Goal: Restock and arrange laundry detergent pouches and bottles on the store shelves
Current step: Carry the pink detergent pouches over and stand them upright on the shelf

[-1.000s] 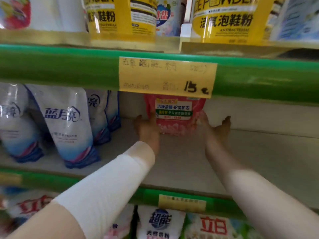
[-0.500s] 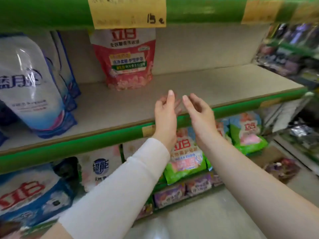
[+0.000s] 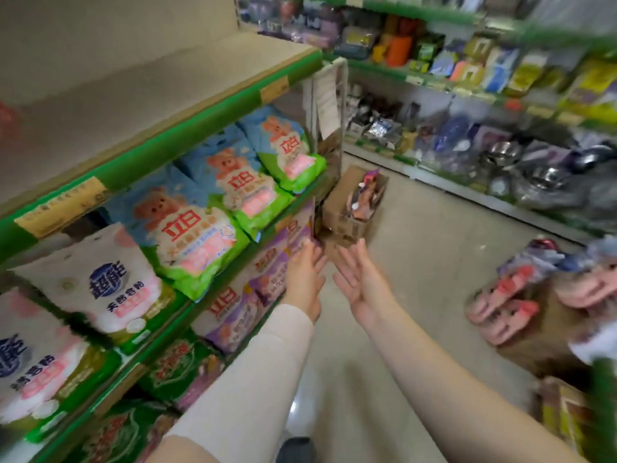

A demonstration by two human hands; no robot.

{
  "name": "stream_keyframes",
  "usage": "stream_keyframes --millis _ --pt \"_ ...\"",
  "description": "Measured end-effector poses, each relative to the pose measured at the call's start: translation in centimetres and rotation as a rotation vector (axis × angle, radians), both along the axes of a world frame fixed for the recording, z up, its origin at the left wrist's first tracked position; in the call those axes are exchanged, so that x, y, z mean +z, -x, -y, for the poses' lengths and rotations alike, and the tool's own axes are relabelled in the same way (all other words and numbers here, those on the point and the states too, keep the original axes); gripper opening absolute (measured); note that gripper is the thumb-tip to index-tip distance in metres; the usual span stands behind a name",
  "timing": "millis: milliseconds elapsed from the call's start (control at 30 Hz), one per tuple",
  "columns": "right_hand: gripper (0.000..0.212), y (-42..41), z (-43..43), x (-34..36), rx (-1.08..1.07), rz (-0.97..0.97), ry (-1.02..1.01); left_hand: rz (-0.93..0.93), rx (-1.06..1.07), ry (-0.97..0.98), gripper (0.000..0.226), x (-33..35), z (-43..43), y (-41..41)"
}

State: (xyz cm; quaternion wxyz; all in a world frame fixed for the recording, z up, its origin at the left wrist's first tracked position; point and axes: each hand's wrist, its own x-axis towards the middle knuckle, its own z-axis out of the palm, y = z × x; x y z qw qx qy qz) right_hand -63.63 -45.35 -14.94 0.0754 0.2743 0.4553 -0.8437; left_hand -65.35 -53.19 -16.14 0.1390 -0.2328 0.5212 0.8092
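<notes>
1. While both arms reach out, my left hand [image 3: 305, 279] and right hand [image 3: 362, 284] are spread wide, fingers straight, holding nothing.
2. Just beyond, on the floor at the end of the green-edged store shelving [image 3: 213, 108]: open brown cardboard box [image 3: 345, 225], pinkish soft plastic detergent pouches [image 3: 362, 197] standing inside.
3. I judge the pouches floppy, liquid-heavy, slick; grip both sides low.

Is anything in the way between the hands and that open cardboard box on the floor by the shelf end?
Nothing visible does. The left hand and right hand are open and empty, and only bare floor shows between them and the cardboard box.
</notes>
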Motion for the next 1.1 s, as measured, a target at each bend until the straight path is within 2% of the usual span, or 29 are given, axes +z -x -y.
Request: stream_keyframes --millis 67,333,533,633,733,800,833,933,1000,1100 --pt "0.047 -3.2 -4.5 -1.6 -0.129 0.062 0.057 0.063 -0.107 0.005 0.047 -1.2 -4.5 -2.6" --pt "0.046 -14.9 -18.5 -3.6 -0.631 0.094 0.126 0.18 -0.521 -0.066 0.04 -3.3 -21.4 -11.6" --pt "0.049 -23.4 -24.4 -3.8 -1.02 0.087 0.149 0.198 -0.892 -0.015 0.038 -3.9 -29.2 -18.4" --pt "0.053 -27.5 -25.5 -3.9 -1.346 0.078 0.256 0.216 -1.071 0.042 0.038 -4.5 -31.3 -21.2" --pt "0.054 -30.4 -25.7 -4.7 -1.681 -0.037 0.446 0.247 -1.162 0.075 0.038 -5.4 -32.0 -22.7" --pt "0.04 -32.2 -25.1 -5.1 -1.781 -0.083 0.509 0.272 -1.242 0.102 0.04 -6.3 -32.4 -24.0" --pt "0.037 -32.5 -24.7 -5.5 -1.792 -0.027 0.486 0.281 -1.268 0.109 0.04 -6.7 -32.5 -24.5" --pt "0.042 -35.8 -23.3 -6.6 -1.771 0.122 0.329 0.286 -1.407 0.148 0.034 -7.3 -32.5 -27.4" --pt "0.046 -38.6 -22.1 -7.0 -1.813 0.129 0.271 0.279 -1.502 0.162 0.025 -6.9 -32.5 -30.0" --pt "0.046 -42.8 -20.8 -6.9 -1.915 0.158 0.198 0.269 -1.599 0.148 0.029 -6.2 -32.4 -34.3"
